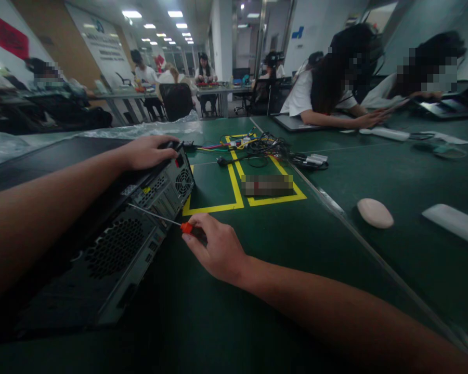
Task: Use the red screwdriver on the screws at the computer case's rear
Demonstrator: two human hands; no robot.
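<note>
A black desktop computer case lies on its side on the green table, its rear panel with fan grille facing right. My left hand is closed over the case's top far corner. My right hand grips a screwdriver with an orange handle; its thin metal shaft points left, and the tip meets the rear panel of the case.
Yellow tape rectangles mark the table behind the case, with a tangle of cables beyond. A pale oval object and a white bar lie at right. Other people sit at the far right and at back tables. Clear plastic wrap lies at far left.
</note>
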